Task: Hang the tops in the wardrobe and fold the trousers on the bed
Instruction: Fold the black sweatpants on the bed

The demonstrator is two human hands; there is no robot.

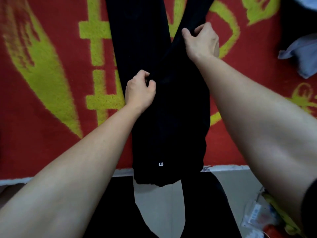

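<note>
Black trousers (171, 117) lie lengthwise on the bed, waist hanging over the near edge, with a small white logo near the waist. The two legs spread apart in a V toward the far side. My left hand (139, 91) pinches the fabric at the crotch, fingers curled into the cloth. Farther away, my right hand (200, 41) grips the right leg, thumb and fingers curled round its edge. The leg ends are cut off by the top of the frame.
A red blanket (51, 100) with large yellow-green patterns covers the bed. A grey-blue garment (301, 57) lies crumpled at the right edge, a dark one above it. Below the bed edge is pale floor with a plastic bag of items (264, 219) at the lower right.
</note>
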